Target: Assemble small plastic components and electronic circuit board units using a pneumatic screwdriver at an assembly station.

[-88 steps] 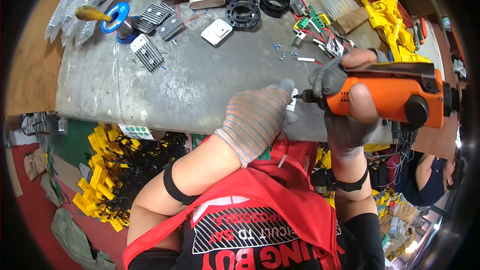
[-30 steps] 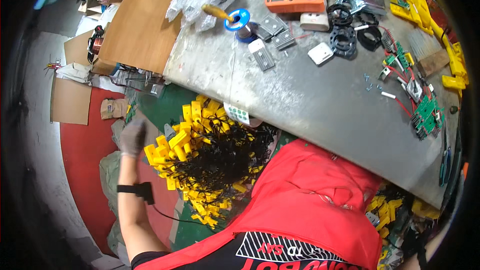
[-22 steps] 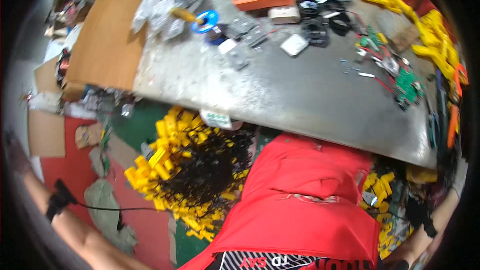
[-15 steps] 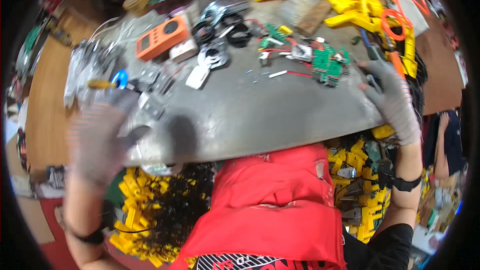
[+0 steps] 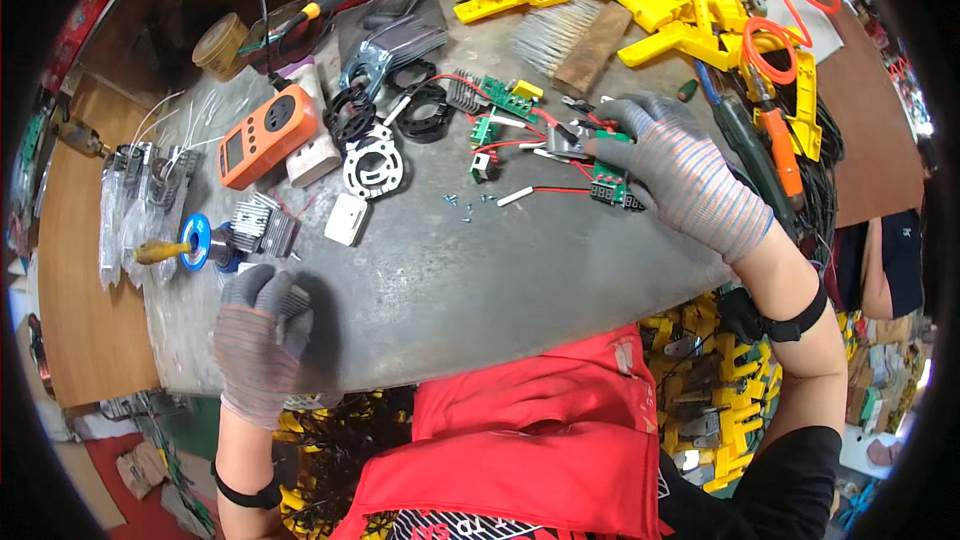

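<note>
Both my hands wear grey striped knit gloves. My right hand (image 5: 690, 165) closes over a wired green circuit board (image 5: 608, 185) with a dark display strip along its near edge. Its fingertips meet at a small grey metal part (image 5: 568, 140) among the red wires; the palm hides some of the board. My left hand (image 5: 260, 345) is at the table's near left edge with its fingers curled round a small greyish piece, mostly hidden. Just beyond it lie a finned metal heat sink (image 5: 263, 223) and a blue solder spool (image 5: 197, 242).
An orange multimeter (image 5: 268, 135), black rings (image 5: 424, 115) and a white ring frame (image 5: 374, 168) lie left of centre. Small screws (image 5: 466, 206) lie mid-table. A brush (image 5: 590, 45) and yellow plastic housings (image 5: 690, 5) are at the back. Tools with an orange cord (image 5: 775, 55) stand right.
My right hand has moved left onto the circuit board, and its fingers have closed. My left hand has moved slightly right, its fingers now curled. The view has shifted.
</note>
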Demonstrator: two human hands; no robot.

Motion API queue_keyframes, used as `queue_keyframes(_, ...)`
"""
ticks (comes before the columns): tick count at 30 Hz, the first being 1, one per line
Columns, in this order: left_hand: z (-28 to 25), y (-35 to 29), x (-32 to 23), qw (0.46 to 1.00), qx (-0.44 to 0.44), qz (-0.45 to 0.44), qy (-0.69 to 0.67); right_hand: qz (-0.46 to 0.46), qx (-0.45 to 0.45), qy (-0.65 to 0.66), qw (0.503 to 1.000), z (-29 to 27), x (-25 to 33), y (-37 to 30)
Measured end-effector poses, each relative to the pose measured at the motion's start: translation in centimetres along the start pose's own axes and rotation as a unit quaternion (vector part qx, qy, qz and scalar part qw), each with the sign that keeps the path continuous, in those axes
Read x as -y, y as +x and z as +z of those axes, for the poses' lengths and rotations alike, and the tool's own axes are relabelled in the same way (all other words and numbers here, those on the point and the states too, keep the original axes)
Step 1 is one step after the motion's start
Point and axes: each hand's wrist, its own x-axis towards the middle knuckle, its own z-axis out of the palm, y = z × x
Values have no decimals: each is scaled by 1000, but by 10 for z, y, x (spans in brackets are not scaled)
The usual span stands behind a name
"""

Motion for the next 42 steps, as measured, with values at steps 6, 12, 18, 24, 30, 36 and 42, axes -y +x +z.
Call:
queue_keyframes(6, 12, 25, -61, 990, -10, -2, -138, -21, -77, 26, 996, -14, 9, -3)
queue_keyframes(12, 26, 19, -38, 948, 121, -87, -281, 57, -133, 161, 976, -13, 34, -61)
queue_keyframes(18, 17, 15, -45, 961, 146, -48, -229, 68, -139, 169, 973, 24, 37, -73)
queue_keyframes(24, 16, 16, -86, 955, 238, -130, -122, 335, -119, 286, 890, 39, 41, -95)
queue_keyframes(30, 40, 36, -97, 975, 56, 103, -189, 323, -163, 384, 849, 43, 78, -62)
queue_keyframes(36, 62, 48, -103, 951, 79, 158, -255, 341, -241, 498, 760, 56, 64, -85)
queue_keyframes(42, 52, 46, -102, 959, 91, 116, -243, 315, -464, 459, 689, 22, 41, -82)
